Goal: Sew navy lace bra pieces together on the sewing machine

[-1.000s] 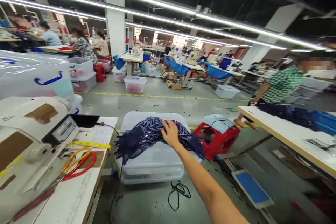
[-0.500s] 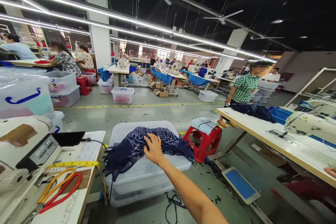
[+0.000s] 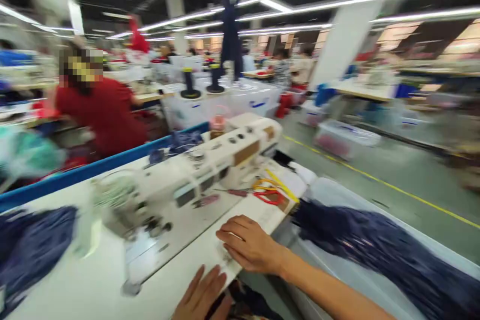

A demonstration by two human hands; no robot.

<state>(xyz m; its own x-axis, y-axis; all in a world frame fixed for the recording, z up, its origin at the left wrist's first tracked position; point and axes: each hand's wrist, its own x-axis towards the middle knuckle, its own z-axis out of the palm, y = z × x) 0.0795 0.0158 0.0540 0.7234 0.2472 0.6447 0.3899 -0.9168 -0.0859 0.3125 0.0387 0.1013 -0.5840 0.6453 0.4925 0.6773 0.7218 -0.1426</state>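
My right hand (image 3: 250, 244) lies flat on the white sewing table (image 3: 180, 255), palm down, fingers slightly spread, holding nothing. My left hand (image 3: 200, 296) rests at the table's near edge, fingers extended, also with nothing in it. Just beyond them stands a white sewing machine (image 3: 195, 172). Navy patterned fabric (image 3: 375, 250) is draped over a clear plastic bin (image 3: 326, 195) to the right of the table. Another pile of navy fabric (image 3: 33, 247) lies on the table at far left. The picture is blurred by motion.
Red and yellow-handled scissors (image 3: 268, 192) and a yellow tape measure (image 3: 282, 186) lie at the table's right end. A person in a red top (image 3: 101, 112) sits behind a blue rail. Thread cones (image 3: 189, 82), bins and other tables stand beyond; a yellow floor line (image 3: 375, 180) crosses the aisle.
The view has swung left from the bin to the sewing table. My right hand has left the navy fabric on the bin and now lies on the table; my left hand has come into view.
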